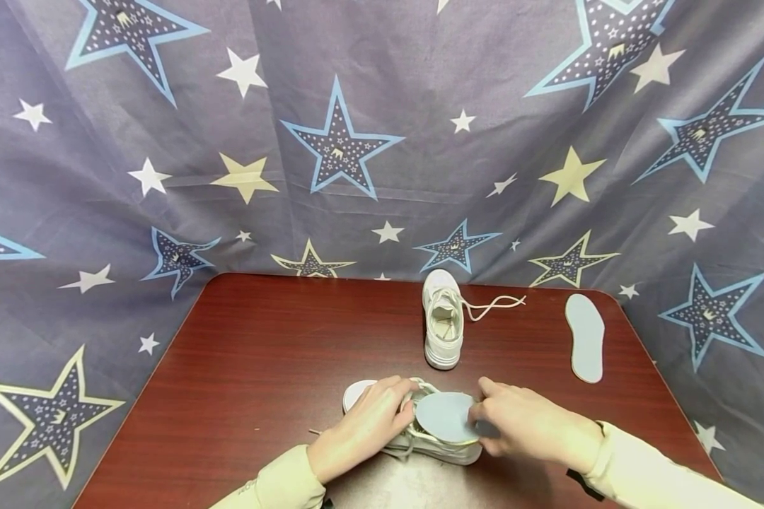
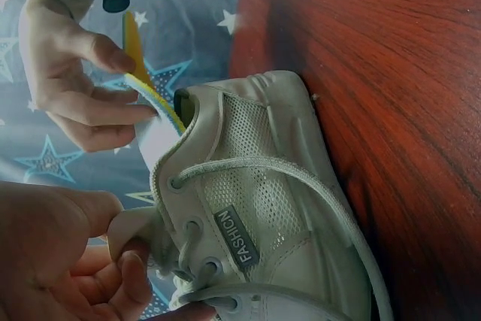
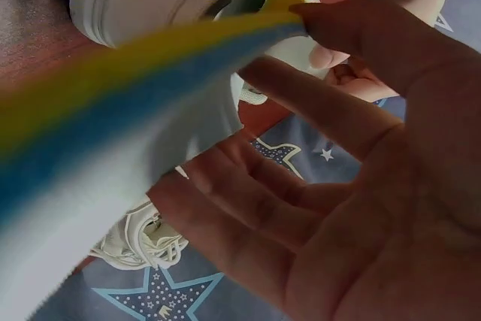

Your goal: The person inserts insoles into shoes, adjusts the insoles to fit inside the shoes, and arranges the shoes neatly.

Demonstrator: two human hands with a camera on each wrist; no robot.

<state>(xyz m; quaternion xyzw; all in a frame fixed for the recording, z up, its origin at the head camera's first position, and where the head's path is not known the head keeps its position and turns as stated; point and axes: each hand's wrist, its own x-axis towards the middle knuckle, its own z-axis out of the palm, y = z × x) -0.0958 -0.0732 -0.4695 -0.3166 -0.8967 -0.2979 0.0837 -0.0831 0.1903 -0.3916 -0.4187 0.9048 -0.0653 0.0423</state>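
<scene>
I see the right hand (image 1: 525,423) pinch a bowed, pale-blue, yellow-backed insole (image 1: 446,416). The left hand (image 1: 372,416) grips a white mesh shoe's (image 2: 252,137) tongue (image 2: 137,225).

Red-brown wood-grain tabletop (image 1: 261,339), grey cloth backdrop (image 1: 395,42) behind it, printed white, yellow and blue-edged stars (image 1: 340,145)

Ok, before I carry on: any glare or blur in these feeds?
Head view: pale glare washes the tabletop at its near side; left wrist: the nearer shoe is sharp enough to show lettering on its side label; right wrist: the held insole blurs toward the lens, its white face bright at lower left.
</scene>
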